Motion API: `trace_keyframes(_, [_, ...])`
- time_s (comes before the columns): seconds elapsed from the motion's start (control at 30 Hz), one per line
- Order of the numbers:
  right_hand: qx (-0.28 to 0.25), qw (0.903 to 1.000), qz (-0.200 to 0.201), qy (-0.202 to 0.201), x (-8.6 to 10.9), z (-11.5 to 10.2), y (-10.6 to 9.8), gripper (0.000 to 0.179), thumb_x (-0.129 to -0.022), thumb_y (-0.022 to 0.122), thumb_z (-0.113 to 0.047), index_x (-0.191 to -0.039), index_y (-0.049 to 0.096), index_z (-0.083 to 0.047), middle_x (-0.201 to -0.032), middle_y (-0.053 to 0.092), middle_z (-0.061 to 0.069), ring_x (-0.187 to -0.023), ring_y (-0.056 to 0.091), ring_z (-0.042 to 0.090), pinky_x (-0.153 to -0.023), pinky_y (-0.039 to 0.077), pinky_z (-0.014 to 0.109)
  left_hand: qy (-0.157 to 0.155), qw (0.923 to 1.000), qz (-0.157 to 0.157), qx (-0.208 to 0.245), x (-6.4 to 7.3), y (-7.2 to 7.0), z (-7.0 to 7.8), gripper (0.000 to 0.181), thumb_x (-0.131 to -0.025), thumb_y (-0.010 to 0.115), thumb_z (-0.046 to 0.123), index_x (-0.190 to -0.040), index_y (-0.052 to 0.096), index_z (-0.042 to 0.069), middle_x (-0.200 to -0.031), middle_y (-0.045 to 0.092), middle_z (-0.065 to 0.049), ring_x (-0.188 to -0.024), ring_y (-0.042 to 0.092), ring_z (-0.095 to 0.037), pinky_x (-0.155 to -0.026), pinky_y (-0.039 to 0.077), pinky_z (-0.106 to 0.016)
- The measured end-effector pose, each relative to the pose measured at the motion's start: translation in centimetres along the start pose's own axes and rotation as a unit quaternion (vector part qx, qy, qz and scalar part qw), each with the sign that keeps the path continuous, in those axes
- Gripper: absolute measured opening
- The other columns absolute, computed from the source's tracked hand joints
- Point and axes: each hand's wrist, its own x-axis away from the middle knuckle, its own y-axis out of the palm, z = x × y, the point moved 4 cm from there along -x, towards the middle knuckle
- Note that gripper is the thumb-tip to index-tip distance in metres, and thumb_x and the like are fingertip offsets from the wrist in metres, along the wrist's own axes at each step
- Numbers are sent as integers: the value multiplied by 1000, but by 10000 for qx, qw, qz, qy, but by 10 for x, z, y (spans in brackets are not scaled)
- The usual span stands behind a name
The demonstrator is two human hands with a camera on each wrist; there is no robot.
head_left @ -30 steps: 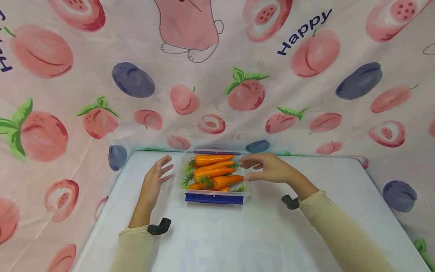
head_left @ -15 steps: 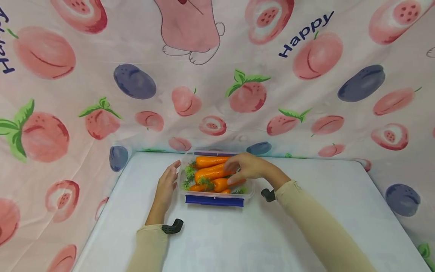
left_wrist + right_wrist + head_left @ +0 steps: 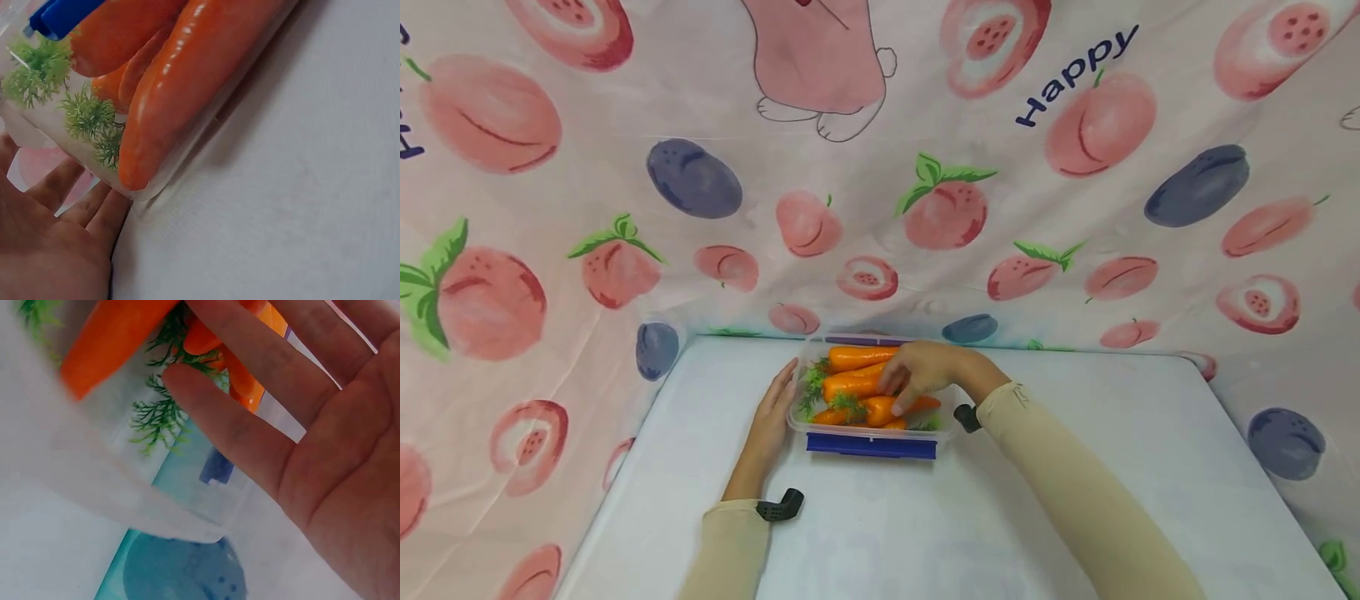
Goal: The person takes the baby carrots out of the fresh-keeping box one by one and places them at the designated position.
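Observation:
A clear plastic food container (image 3: 797, 432) with blue side clips holds several orange carrots (image 3: 850, 386) with green tops. My left hand (image 3: 767, 417) rests its fairly straight fingers against the container's left wall; in the left wrist view those fingers (image 3: 103, 215) touch the clear side near a corner. Over the container's right half, my right hand (image 3: 931, 367) reaches in from above, its fingertips down among the carrots. Nothing is seen gripped in the right wrist view, where the fingers (image 3: 231, 425) extend beside a carrot (image 3: 112, 344) and green sprigs. My right thumb is out of that view.
The container stands on a white table (image 3: 880, 525), close to its back edge. Behind and to the sides hangs a pink cloth (image 3: 865, 192) printed with fruit. A blue clip flap (image 3: 871, 447) sticks out at the container's front.
My left hand has moved right, from beside the container to its left wall. The right hand has moved left and down, from the right rim in over the carrots.

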Motion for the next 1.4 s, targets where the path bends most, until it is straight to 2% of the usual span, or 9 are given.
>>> trace_keyframes(0.27, [461,9987,-88,174,-5,-11,0,33,-78,89,-33,-110,79,-35,-115,72,-16,-117,61,14,-108,49,42,-103,9998,-139,50,5,1,15,51,-111,39,35,-161,34,23,-168,27,-10,-157,21,-31,-129,14,-54])
trace_keyframes(0.4, [322,9990,-188,244,-8,-13,1,33,-79,89,-34,-110,80,-36,-115,72,-15,-115,61,14,-107,50,41,-20,9998,-148,97,1,0,8,50,-111,38,36,-160,34,26,-168,28,-8,-157,22,-29,-129,14,-52])
trace_keyframes(0.63, [-31,9984,-400,399,-12,-11,1,35,-78,90,-34,-111,80,-34,-109,75,-10,-101,67,14,-86,61,39,253,9995,-118,133,-5,-1,-4,49,-110,40,42,-158,37,32,-167,31,-5,-156,25,-28,-129,15,-53])
trace_keyframes(0.83, [-116,9966,-686,450,-18,-5,13,44,-78,89,-37,-120,77,-32,-106,74,-9,-94,63,14,-84,59,34,188,9997,-83,154,-5,-2,-8,50,-109,41,45,-158,38,33,-166,33,-6,-155,27,-29,-128,16,-55])
trace_keyframes(0.97, [23,9961,-740,476,-20,-2,18,52,-78,88,-41,-127,74,-28,-105,71,-11,-92,58,15,-83,55,29,183,9997,-98,113,-5,1,-8,50,-109,41,45,-158,38,33,-167,32,-5,-156,25,-29,-129,15,-54])
trace_keyframes(1.1, [39,9952,-729,646,-20,-2,17,52,-77,88,-40,-126,75,-28,-102,69,-7,-91,57,17,-82,55,31,73,9999,-125,82,-3,1,-7,49,-110,40,43,-158,37,34,-167,32,-4,-156,25,-26,-129,16,-52])
trace_keyframes(1.23, [56,9946,-745,716,-19,-3,14,49,-78,88,-39,-124,75,-31,-100,69,-3,-91,58,19,-81,55,32,-16,9999,-146,89,-4,0,-8,50,-111,39,37,-160,34,28,-168,29,-8,-156,24,-29,-129,15,-53])
trace_keyframes(1.33, [39,9948,-740,694,-17,-4,12,51,-79,88,-39,-127,74,-31,-101,69,-5,-91,58,18,-80,56,31,-31,9998,-167,62,-4,-1,-7,51,-111,38,35,-161,32,26,-168,28,-10,-156,23,-31,-129,14,-55])
trace_keyframes(1.4, [-58,9955,-726,612,-15,-4,9,53,-80,88,-38,-130,72,-28,-101,69,-4,-88,58,18,-77,55,30,-33,9999,-156,13,-3,-1,-6,50,-111,38,37,-161,33,28,-168,28,-8,-156,24,-30,-129,14,-55])
